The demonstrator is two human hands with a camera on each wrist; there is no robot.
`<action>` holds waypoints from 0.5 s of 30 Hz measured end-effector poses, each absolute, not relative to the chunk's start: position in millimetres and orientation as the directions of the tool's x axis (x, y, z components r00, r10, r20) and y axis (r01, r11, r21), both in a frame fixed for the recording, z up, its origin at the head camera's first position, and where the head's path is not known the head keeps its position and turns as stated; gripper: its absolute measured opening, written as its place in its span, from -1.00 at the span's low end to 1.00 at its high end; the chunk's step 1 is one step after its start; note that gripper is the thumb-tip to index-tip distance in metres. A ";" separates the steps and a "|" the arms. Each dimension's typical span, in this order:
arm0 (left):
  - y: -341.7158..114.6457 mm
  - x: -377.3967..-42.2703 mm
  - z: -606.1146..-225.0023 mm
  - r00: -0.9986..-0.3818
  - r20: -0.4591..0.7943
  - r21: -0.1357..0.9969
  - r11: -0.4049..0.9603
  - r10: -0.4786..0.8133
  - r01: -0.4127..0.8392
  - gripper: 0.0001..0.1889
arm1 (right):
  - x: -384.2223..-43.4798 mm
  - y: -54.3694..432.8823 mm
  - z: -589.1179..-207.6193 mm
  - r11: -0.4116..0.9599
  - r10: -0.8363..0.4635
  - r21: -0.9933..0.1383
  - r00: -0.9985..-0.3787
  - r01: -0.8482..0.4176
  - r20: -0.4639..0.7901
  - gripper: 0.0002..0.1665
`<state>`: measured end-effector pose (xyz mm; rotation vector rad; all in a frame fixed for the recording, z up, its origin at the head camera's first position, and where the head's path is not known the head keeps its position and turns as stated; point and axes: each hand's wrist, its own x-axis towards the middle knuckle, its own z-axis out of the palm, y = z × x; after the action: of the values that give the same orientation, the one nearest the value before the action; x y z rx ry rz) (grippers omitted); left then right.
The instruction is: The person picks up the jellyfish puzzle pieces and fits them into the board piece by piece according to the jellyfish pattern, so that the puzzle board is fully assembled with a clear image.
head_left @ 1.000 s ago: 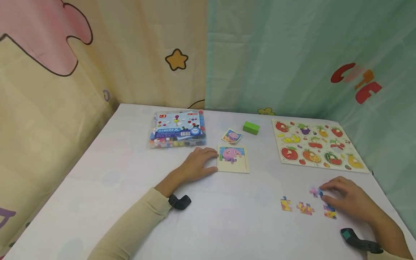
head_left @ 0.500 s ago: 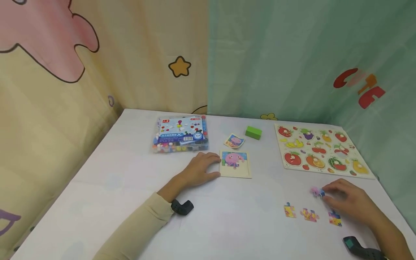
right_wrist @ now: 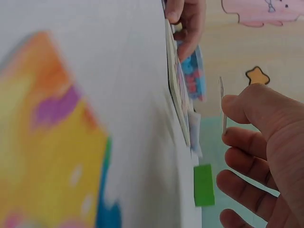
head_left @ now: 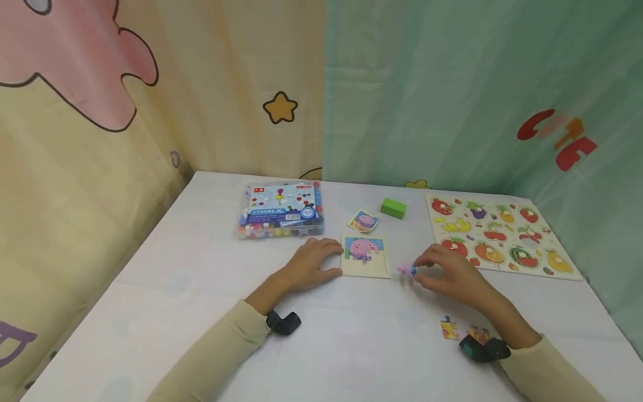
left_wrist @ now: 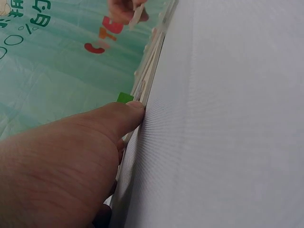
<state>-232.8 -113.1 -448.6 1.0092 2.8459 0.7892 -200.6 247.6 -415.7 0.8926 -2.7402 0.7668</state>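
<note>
Our right hand point(head_left: 454, 274) has carried its pinched puzzle piece point(head_left: 406, 270) to four o'clock of the board point(head_left: 363, 269); our left hand point(head_left: 310, 265), fingers parted, touches nine o'clock, likely steadying it.

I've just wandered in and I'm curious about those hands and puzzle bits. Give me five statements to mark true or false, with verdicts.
1. The left hand touches the octopus puzzle board. True.
2. The board's picture is complete. False: its lower part is bare.
3. The right hand pinches a pink-and-blue puzzle piece. True.
4. That piece is fitted into the board. False: it is held apart from it.
5. The green block touches the left hand. False: it lies apart on the table.
</note>
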 end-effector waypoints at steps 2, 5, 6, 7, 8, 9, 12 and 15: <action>-111.1 -233.3 -449.9 -0.788 0.147 0.468 0.660 0.598 0.588 -0.46 | -211.9 232.1 -415.5 0.697 -0.509 -0.415 -0.811 -0.585 0.289 -0.74; -107.5 -233.7 -451.6 -0.785 0.142 0.468 0.657 0.603 0.590 -0.46 | -225.6 216.4 -418.1 0.717 -0.496 -0.401 -0.821 -0.570 0.281 -0.73; -106.5 -233.5 -452.4 -0.783 0.138 0.466 0.658 0.606 0.591 -0.46 | -229.2 213.2 -419.8 0.721 -0.492 -0.401 -0.825 -0.565 0.279 -0.73; -105.8 -233.3 -452.9 -0.782 0.134 0.465 0.658 0.609 0.592 -0.46 | -232.1 210.8 -421.5 0.724 -0.489 -0.401 -0.827 -0.562 0.275 -0.73; -105.2 -233.0 -452.8 -0.781 0.129 0.463 0.660 0.611 0.592 -0.45 | -234.4 209.4 -423.3 0.727 -0.487 -0.402 -0.831 -0.556 0.270 -0.74; -104.9 -232.8 -452.6 -0.779 0.129 0.458 0.660 0.613 0.595 -0.45 | -236.3 208.0 -424.8 0.730 -0.485 -0.401 -0.833 -0.553 0.266 -0.74; -106.1 -232.4 -450.7 -0.785 0.139 0.449 0.668 0.604 0.594 -0.46 | -241.0 204.0 -427.3 0.734 -0.483 -0.406 -0.839 -0.545 0.252 -0.75; -109.3 -232.3 -448.8 -0.796 0.150 0.454 0.675 0.586 0.582 -0.46 | -244.9 199.0 -427.6 0.735 -0.486 -0.416 -0.844 -0.536 0.228 -0.74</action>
<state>-232.3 -109.3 -448.8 0.9994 2.8669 0.7730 -244.9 199.0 -427.6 0.8352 -2.8287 0.7264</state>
